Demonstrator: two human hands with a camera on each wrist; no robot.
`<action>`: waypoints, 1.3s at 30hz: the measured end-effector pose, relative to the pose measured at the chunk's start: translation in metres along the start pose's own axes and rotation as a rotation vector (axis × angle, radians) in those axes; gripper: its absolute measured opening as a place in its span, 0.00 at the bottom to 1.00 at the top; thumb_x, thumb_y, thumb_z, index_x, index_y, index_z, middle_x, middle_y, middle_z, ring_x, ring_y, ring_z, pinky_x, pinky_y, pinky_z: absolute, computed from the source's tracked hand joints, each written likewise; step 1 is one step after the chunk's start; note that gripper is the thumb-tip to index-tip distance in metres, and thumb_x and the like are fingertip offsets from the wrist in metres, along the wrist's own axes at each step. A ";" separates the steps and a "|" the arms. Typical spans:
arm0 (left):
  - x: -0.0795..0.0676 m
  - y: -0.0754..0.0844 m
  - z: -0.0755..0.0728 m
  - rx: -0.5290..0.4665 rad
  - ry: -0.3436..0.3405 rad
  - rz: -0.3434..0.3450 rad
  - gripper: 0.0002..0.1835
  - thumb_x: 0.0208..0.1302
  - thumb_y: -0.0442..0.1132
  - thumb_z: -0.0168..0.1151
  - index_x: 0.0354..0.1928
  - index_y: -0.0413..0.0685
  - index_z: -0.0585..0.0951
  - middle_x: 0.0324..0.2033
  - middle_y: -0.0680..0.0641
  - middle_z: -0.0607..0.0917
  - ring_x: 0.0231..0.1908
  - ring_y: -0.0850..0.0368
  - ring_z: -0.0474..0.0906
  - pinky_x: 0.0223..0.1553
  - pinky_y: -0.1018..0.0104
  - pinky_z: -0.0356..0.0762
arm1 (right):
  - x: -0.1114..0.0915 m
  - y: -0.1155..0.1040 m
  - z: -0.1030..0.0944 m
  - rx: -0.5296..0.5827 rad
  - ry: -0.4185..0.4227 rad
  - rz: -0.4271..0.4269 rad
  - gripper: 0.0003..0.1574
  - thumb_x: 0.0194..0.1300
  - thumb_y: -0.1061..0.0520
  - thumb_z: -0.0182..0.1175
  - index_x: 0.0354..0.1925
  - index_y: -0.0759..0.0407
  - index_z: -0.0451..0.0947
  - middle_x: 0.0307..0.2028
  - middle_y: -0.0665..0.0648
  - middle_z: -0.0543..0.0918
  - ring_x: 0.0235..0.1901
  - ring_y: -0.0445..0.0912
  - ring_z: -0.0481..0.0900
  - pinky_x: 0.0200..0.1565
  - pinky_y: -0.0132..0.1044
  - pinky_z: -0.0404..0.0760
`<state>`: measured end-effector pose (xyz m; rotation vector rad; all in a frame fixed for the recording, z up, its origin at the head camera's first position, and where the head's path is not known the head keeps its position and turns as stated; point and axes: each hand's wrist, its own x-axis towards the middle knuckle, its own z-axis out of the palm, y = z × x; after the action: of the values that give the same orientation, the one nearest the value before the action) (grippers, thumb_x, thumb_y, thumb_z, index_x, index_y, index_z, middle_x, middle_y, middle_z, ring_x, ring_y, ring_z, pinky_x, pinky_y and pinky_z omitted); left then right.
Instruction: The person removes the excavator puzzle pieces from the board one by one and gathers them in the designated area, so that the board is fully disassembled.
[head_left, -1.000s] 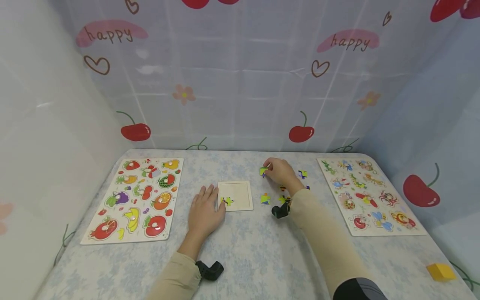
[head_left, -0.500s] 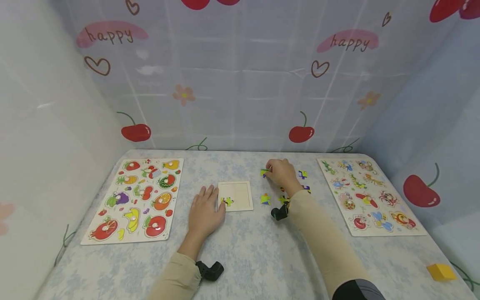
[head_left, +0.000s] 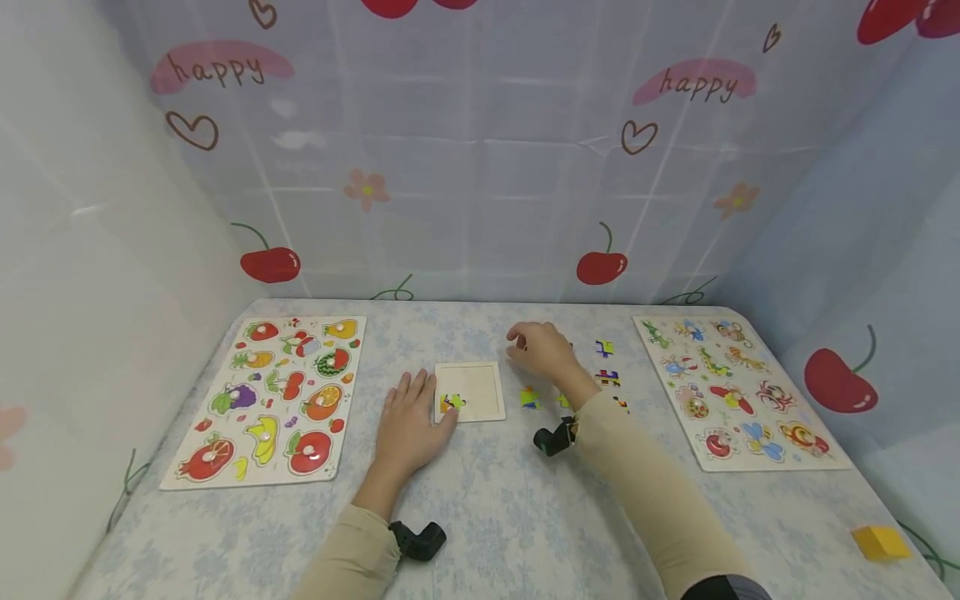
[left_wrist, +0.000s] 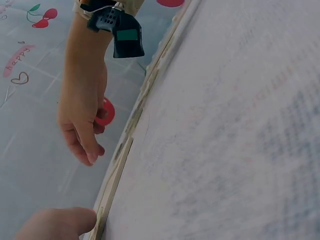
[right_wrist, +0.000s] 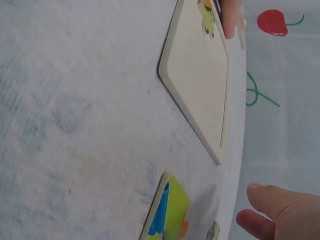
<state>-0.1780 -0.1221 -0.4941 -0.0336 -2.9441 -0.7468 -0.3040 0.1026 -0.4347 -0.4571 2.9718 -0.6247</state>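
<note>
My left hand (head_left: 408, 425) lies flat on the table with fingers straight, its thumb at the left edge of a square wooden puzzle tray (head_left: 480, 379). One colourful jigsaw piece (head_left: 453, 403) sits in the tray's lower left corner, partly hidden by the thumb. My right hand (head_left: 543, 350) hovers right of the tray with fingers loosely bent. In the right wrist view its thumb (right_wrist: 267, 200) and forefinger stand apart with nothing visible between them. Below that hand lies a green and blue jigsaw piece (head_left: 529, 398); another small piece (right_wrist: 214, 231) shows farther back near its fingertips.
Several loose jigsaw pieces (head_left: 607, 377) lie right of the right hand, some partly covered by it. A fruit puzzle board (head_left: 273, 400) is at the left, an animal puzzle board (head_left: 738, 392) at the right. A yellow block (head_left: 881, 543) sits near the right edge.
My right hand has moved slightly left, and the piece it pinched earlier no longer shows in the head view. More pieces show to its right. The left hand stays almost still.
</note>
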 end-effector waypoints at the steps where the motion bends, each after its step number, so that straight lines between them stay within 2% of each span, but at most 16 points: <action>1: 0.000 0.000 0.000 0.008 -0.002 0.005 0.44 0.66 0.65 0.54 0.76 0.46 0.61 0.76 0.44 0.59 0.78 0.43 0.46 0.77 0.43 0.44 | -0.001 -0.003 0.001 0.013 -0.007 -0.010 0.16 0.68 0.50 0.63 0.52 0.51 0.82 0.39 0.52 0.82 0.38 0.48 0.74 0.39 0.39 0.77; 7: 0.000 -0.001 -0.001 0.054 -0.029 0.014 0.54 0.57 0.73 0.57 0.77 0.46 0.58 0.77 0.43 0.58 0.78 0.42 0.45 0.77 0.44 0.44 | -0.009 -0.016 0.009 0.073 -0.044 -0.071 0.17 0.69 0.50 0.62 0.54 0.51 0.82 0.40 0.51 0.83 0.36 0.46 0.76 0.36 0.37 0.77; 15: 0.000 -0.002 0.002 0.082 -0.027 0.016 0.56 0.55 0.75 0.57 0.77 0.46 0.58 0.77 0.43 0.58 0.78 0.42 0.45 0.77 0.43 0.45 | -0.015 -0.030 0.023 0.159 -0.130 -0.208 0.16 0.67 0.52 0.65 0.52 0.53 0.84 0.37 0.50 0.84 0.35 0.43 0.77 0.38 0.36 0.78; 21: 0.000 -0.003 0.002 0.086 -0.037 0.015 0.56 0.55 0.76 0.56 0.77 0.47 0.57 0.77 0.44 0.57 0.79 0.43 0.44 0.77 0.43 0.44 | -0.019 -0.041 0.032 0.111 -0.183 -0.264 0.16 0.64 0.47 0.67 0.49 0.48 0.86 0.35 0.45 0.83 0.39 0.43 0.75 0.43 0.36 0.76; 24: 0.000 -0.003 0.002 0.084 -0.042 0.015 0.56 0.55 0.76 0.55 0.78 0.47 0.57 0.78 0.44 0.56 0.79 0.44 0.44 0.77 0.44 0.43 | -0.019 -0.045 0.037 0.092 -0.189 -0.272 0.15 0.62 0.45 0.68 0.47 0.45 0.87 0.34 0.43 0.82 0.41 0.42 0.73 0.45 0.37 0.74; 31: -0.001 -0.002 0.001 0.079 -0.038 0.022 0.56 0.55 0.76 0.56 0.77 0.47 0.57 0.77 0.44 0.57 0.79 0.43 0.44 0.77 0.43 0.43 | -0.018 -0.049 0.042 0.071 -0.180 -0.351 0.12 0.58 0.46 0.72 0.41 0.46 0.87 0.34 0.44 0.81 0.38 0.41 0.73 0.46 0.37 0.73; 36: -0.002 0.000 -0.001 0.078 -0.029 0.027 0.56 0.55 0.75 0.57 0.77 0.46 0.58 0.77 0.44 0.57 0.79 0.43 0.45 0.77 0.43 0.44 | -0.019 -0.049 0.043 0.066 -0.155 -0.372 0.07 0.62 0.49 0.69 0.40 0.47 0.88 0.33 0.45 0.81 0.36 0.41 0.72 0.45 0.37 0.72; 39: -0.003 0.001 -0.001 0.078 -0.023 0.029 0.55 0.55 0.74 0.58 0.77 0.46 0.59 0.77 0.43 0.58 0.78 0.42 0.45 0.77 0.42 0.45 | -0.020 -0.049 0.042 0.075 -0.146 -0.385 0.08 0.62 0.49 0.70 0.40 0.47 0.88 0.33 0.45 0.82 0.36 0.41 0.73 0.45 0.37 0.72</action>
<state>-0.1750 -0.1216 -0.4926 -0.0785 -2.9853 -0.6317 -0.2662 0.0499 -0.4536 -1.0339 2.7277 -0.6940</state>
